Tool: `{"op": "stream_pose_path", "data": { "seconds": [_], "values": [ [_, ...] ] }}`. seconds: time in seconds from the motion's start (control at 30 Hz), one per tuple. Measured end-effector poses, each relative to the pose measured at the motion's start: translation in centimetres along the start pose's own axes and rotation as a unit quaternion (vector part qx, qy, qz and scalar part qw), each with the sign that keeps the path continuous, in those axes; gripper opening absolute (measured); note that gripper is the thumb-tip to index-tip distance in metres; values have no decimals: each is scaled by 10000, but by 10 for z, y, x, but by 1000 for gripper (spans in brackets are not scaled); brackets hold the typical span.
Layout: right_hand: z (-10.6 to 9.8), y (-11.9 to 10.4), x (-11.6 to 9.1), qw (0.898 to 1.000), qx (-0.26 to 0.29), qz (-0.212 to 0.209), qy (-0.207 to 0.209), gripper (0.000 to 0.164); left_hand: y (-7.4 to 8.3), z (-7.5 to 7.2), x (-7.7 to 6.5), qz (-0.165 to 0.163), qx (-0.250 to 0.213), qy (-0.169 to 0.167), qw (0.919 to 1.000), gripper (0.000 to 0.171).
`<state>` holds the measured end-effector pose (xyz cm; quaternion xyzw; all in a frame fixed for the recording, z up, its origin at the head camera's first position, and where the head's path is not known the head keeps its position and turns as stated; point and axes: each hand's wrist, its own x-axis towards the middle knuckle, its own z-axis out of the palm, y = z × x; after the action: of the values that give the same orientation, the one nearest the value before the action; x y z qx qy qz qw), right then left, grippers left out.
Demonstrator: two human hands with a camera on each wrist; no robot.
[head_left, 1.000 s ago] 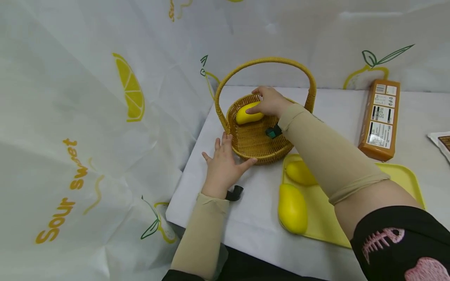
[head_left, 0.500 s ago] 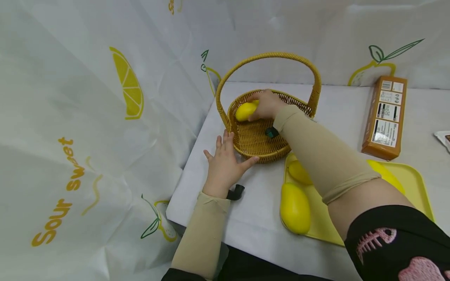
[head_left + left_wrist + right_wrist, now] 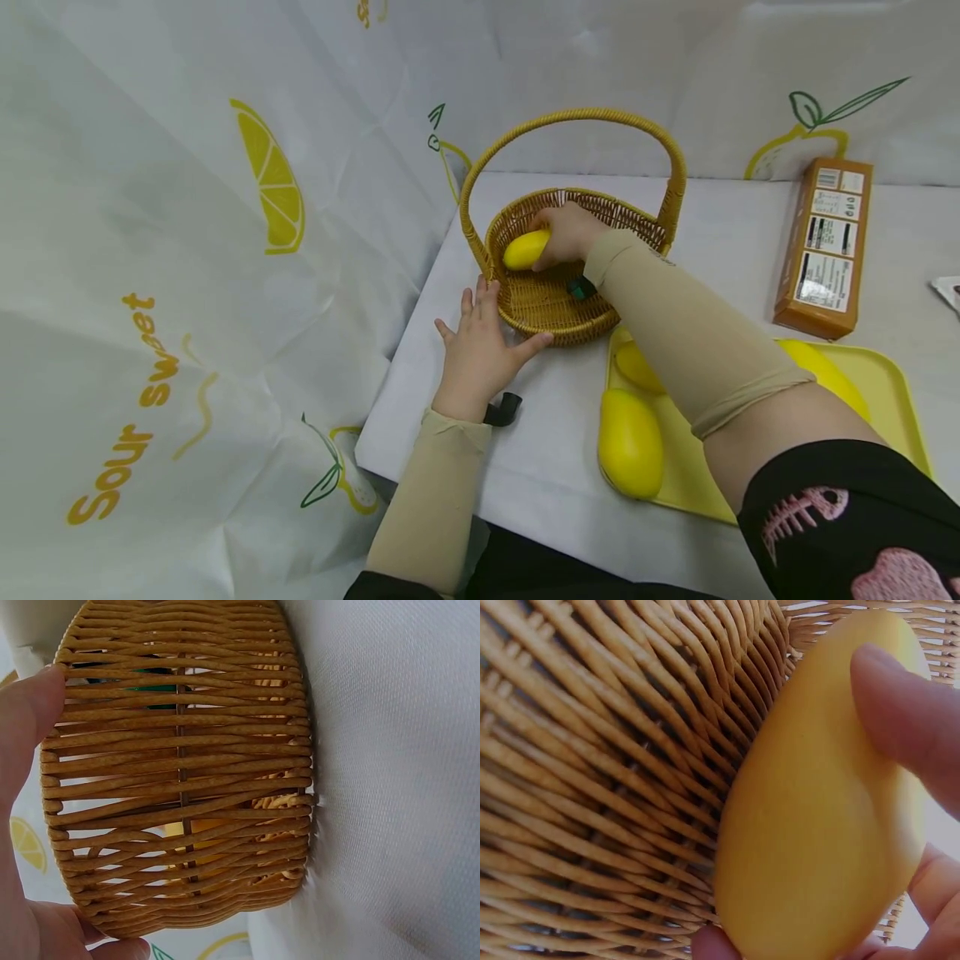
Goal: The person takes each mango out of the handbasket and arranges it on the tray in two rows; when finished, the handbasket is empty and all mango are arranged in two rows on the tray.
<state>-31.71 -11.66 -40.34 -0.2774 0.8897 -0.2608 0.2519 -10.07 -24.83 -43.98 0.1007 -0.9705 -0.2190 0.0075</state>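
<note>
My right hand [image 3: 572,233] pinches a yellow mango [image 3: 527,249] inside a wicker basket [image 3: 543,307] with a tall arched handle. In the right wrist view the thumb lies along one side of the mango [image 3: 802,817], fingertips show at its lower end, and woven wall is close beside it. My left hand [image 3: 477,367] is spread at the basket's near left side, its fingers mostly straight. The left wrist view has the thumb and other fingers touching the rim of the basket [image 3: 180,757], which sits on the white cloth.
Right of the basket lies a yellow tray [image 3: 697,458], partly under my right forearm. Mangoes show there: one large [image 3: 632,446] at its left edge, one smaller [image 3: 637,369] and one behind the arm [image 3: 828,383]. A brown box [image 3: 825,250] and a packet [image 3: 948,289] lie farther right.
My right hand has shifted from above the mango to a grip around its right end, and both have moved slightly nearer inside the basket. My left hand stays at the rim.
</note>
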Motion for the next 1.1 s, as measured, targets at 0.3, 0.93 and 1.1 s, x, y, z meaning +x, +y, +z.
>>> {"op": "stream_pose_path", "data": {
  "seconds": [0.3, 0.93, 1.1],
  "values": [
    [-1, -3, -22, 9978, 422, -316, 412, 75, -1, 0, 0, 6, -57, -34, 10000, 119],
    [-27, -6, -116, 9738, 1579, -416, 1580, 81, 1, 0, -3, -128, -206, -28, 9997, 120],
    [-28, -3, -153, 9594, 1892, -314, 2070, 79, 1, 0, -3, -124, -195, -15, 9997, 119]
  ]
}}
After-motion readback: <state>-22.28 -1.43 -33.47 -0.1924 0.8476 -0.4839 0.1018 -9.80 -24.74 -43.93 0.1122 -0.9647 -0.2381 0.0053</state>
